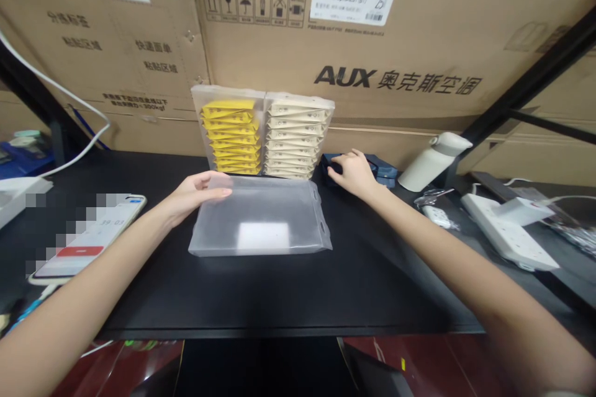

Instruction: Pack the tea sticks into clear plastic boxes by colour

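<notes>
A translucent plastic case point(261, 211) lies on the black table in front of me. My left hand point(198, 195) grips its far left corner, thumb on top and fingers at the edge. Farther right, my right hand point(356, 173) has its thumb and fingers curled on dark blue packets point(385, 169); part of the stack is hidden behind the hand. Behind the case stand two similar translucent cases, one filled with yellow packets point(231, 136), the other with cream packets point(295, 136).
Large cardboard boxes point(261, 56) form a wall behind the table. A pale bottle point(433, 161) leans at the right, near a small plastic-wrapped item point(437, 216) and a white power strip point(507, 229). At the left lies a phone point(100, 232).
</notes>
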`<state>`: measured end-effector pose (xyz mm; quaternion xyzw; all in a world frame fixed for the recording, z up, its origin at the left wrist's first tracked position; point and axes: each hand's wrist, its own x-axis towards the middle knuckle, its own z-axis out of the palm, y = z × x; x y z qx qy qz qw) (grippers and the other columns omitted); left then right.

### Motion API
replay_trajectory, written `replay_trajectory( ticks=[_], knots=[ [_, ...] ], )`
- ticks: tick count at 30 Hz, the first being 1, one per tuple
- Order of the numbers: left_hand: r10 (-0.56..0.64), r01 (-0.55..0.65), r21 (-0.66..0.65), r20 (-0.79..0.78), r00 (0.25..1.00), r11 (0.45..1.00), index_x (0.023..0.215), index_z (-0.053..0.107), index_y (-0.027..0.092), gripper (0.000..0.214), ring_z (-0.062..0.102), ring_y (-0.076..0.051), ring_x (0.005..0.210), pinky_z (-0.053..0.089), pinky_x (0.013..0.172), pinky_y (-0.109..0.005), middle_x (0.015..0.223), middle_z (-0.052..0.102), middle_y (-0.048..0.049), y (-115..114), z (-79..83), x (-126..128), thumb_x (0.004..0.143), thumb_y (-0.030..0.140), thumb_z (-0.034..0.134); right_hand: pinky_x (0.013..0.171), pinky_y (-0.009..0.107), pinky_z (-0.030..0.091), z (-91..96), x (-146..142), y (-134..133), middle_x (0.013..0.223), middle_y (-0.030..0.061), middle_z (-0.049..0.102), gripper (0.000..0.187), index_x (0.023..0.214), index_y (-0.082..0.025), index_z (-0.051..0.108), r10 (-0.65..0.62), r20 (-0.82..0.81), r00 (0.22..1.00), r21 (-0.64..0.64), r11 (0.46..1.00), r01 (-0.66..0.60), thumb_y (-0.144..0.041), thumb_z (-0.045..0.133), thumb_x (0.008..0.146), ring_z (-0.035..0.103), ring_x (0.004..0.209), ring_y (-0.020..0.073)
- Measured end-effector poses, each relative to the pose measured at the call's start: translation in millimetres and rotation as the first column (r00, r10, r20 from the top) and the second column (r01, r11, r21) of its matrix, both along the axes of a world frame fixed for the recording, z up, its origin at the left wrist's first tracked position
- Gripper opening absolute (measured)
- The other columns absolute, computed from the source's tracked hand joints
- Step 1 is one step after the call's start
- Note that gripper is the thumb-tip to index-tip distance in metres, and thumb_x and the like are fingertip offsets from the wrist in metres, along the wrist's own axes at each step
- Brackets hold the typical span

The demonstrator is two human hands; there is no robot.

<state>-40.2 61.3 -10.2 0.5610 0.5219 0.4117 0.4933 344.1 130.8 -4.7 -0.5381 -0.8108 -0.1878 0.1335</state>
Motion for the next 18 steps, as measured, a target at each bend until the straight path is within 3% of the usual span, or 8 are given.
replay_trajectory(
  ticks=[3, 7, 14, 18],
  knots=[
    [0.028, -0.027, -0.022, 0.058, 0.998, 0.999, 0.100, 0.073, 0.019, 0.049, 0.070, -0.022, 0.096, 0.055, 0.092, -0.034, 0.107, 0.074, -0.0068, -1, 2.2, 1, 0.057, 0.035, 0.089, 0.096, 0.044, 0.039, 13.3, -1, 5, 0.089, 0.0144, 0.075, 0.034, 0.088, -0.015, 0.072, -0.088, 0.001, 0.996, 0.017, 0.996, 0.088, -0.027, 0.041, 0.095, 0.066, 0.084, 0.0271],
    [0.097, -0.086, -0.073, 0.165, 0.981, 0.994, 0.103, 0.071, 0.019, 0.051, 0.071, -0.020, 0.091, 0.056, 0.085, -0.029, 0.100, 0.076, -0.0039, -1, 4.2, 1, 0.057, 0.030, 0.089, 0.080, 0.038, 0.039, 27.8, -3, 11, 0.092, 0.0180, 0.074, 0.038, 0.096, -0.012, 0.070, -0.180, 0.161, 0.970, 0.030, 0.984, 0.177, -0.027, 0.036, 0.099, 0.066, 0.085, 0.0279],
    [0.115, -0.066, -0.167, 0.311, 0.943, 0.984, 0.103, 0.070, 0.017, 0.049, 0.072, -0.015, 0.079, 0.057, 0.079, -0.023, 0.094, 0.077, -0.0032, 4, 2.7, -3, 0.057, 0.019, 0.089, 0.082, 0.033, 0.036, 35.2, -2, 20, 0.094, 0.0167, 0.074, 0.017, 0.096, -0.010, 0.068, -0.087, 0.275, 0.957, -0.048, 0.993, 0.104, -0.021, 0.056, 0.091, 0.066, 0.088, 0.0249],
    [0.151, -0.097, -0.174, 0.329, 0.932, 0.980, 0.101, 0.071, 0.016, 0.044, 0.072, -0.015, 0.078, 0.058, 0.075, -0.023, 0.092, 0.077, -0.0034, 4, 2.1, -1, 0.060, 0.017, 0.087, 0.083, 0.035, 0.039, 37.9, 3, 7, 0.095, 0.0169, 0.074, 0.021, 0.097, -0.010, 0.068, -0.064, 0.244, 0.968, -0.012, 0.998, 0.069, -0.015, 0.049, 0.092, 0.067, 0.091, 0.0259]
  ],
)
